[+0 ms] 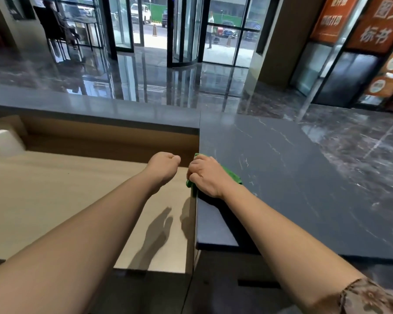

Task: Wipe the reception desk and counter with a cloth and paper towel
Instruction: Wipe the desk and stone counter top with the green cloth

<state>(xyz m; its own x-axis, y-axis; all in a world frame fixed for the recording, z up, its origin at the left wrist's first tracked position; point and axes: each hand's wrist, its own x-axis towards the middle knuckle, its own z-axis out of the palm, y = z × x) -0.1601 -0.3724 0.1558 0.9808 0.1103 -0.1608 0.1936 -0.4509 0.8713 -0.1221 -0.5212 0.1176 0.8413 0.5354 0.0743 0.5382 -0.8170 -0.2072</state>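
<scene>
Head view. The right hand (205,175) lies knuckles up with its fingers curled over a crumpled green cloth (234,176), pressing it onto the near left edge of the raised dark grey, white-veined stone worktop (281,177). The cloth lies under the palm; its folds show past the hand's right side and below the fingers, where one corner hangs over the worktop's edge. The left hand (162,165) is just beside the right, not touching it. It is closed in a fist with nothing visible in it, held above the lower beige wood-grain worktop (55,189). Both forearms cast shadows on that lower surface.
</scene>
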